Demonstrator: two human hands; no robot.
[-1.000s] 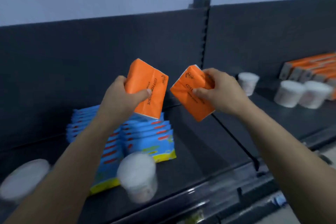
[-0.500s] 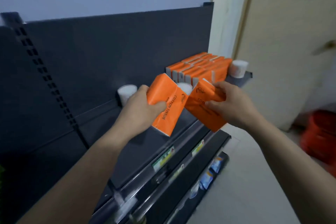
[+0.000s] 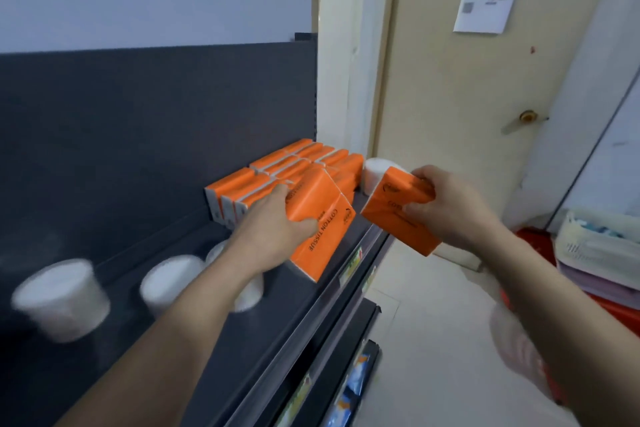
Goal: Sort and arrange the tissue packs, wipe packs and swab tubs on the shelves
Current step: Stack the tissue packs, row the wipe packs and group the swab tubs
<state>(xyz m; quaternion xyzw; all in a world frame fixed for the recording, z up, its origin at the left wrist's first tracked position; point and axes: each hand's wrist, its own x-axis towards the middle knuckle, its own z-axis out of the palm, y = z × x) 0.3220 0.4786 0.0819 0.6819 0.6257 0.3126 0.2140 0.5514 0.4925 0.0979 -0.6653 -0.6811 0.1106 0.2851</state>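
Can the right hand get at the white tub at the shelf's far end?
Probably not yet: the right hand grips an orange pack that sits between it and the tub. The tub stands near, at the open end of the shelf, so an emptied hand could likely take it.

The dark grey shelf [image 3: 294, 305] carries a block of orange tissue packs [image 3: 277, 166] at its far right end, standing on edge in tight rows with the back rows against the shelf's back panel [image 3: 156, 121]. A white swab tub [image 3: 374, 172] stands just beside that block at the very end of the shelf. At least three more white tubs [image 3: 60, 298] stand well apart from the block on the near left stretch, blurred, and small labels [image 3: 351, 262] sit in the front rail [image 3: 332, 291].
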